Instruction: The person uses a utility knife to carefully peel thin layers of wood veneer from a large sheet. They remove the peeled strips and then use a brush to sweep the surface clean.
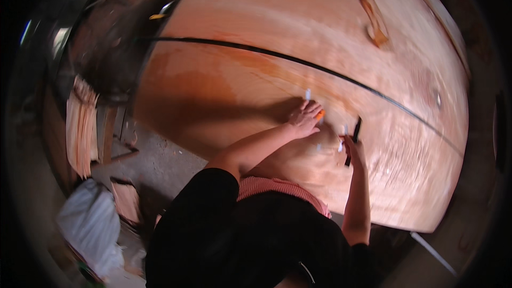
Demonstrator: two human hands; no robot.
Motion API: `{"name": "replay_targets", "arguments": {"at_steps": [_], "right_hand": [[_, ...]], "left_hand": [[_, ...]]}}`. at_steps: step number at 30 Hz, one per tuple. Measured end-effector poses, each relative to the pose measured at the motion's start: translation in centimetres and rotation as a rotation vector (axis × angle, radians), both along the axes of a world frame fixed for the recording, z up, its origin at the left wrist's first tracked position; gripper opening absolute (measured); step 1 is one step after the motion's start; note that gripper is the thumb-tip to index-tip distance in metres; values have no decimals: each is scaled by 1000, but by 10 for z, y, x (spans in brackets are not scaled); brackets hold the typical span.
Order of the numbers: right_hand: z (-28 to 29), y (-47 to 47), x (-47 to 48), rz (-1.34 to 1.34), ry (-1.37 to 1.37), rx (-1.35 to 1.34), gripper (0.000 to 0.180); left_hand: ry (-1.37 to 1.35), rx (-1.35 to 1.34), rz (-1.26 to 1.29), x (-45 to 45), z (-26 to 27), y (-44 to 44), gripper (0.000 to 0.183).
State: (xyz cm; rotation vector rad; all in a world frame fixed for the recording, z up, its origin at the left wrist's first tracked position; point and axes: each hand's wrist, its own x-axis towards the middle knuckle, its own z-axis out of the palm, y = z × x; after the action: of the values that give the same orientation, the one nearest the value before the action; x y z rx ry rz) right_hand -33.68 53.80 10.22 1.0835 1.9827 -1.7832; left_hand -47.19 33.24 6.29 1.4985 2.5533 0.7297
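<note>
My left hand (pixel 306 120) lies flat on a broad sheet of wood veneer (pixel 224 92), palm down and fingers a little apart. At its index fingertip sits something small and orange (pixel 320 114); whether it is a finger cover or a separate object, I cannot tell. My right hand (pixel 354 150) grips a slim black tool (pixel 357 130), perhaps a knife, just above the sheet. Both of its ends stick out of the fist. Between and around the hands are small pale tape pieces (pixel 308 94) on the veneer. Another white piece (pixel 341 145) is by my right fingers.
A black strip (pixel 296 61) crosses the sheet beyond my hands. Farther off lies a loose brown veneer offcut (pixel 370 12). On my left are stacked veneer strips (pixel 80 128), a white plastic sack (pixel 92 224) and scraps (pixel 126 202) on the concrete floor (pixel 160 160).
</note>
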Motion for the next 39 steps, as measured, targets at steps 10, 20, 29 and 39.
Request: {"name": "replay_targets", "arguments": {"at_steps": [10, 20, 29, 39], "right_hand": [[-36, -88, 155, -508, 52, -606, 36], [-34, -195, 156, -395, 148, -692, 35], [-49, -296, 214, -354, 294, -676, 17], [-1, -366, 310, 137, -24, -769, 22]], "left_hand": [[-70, -167, -43, 78, -2, -185, 88], [-31, 52, -49, 164, -33, -272, 51], [-228, 64, 348, 284, -35, -405, 48], [-629, 104, 650, 344, -32, -569, 46]]}}
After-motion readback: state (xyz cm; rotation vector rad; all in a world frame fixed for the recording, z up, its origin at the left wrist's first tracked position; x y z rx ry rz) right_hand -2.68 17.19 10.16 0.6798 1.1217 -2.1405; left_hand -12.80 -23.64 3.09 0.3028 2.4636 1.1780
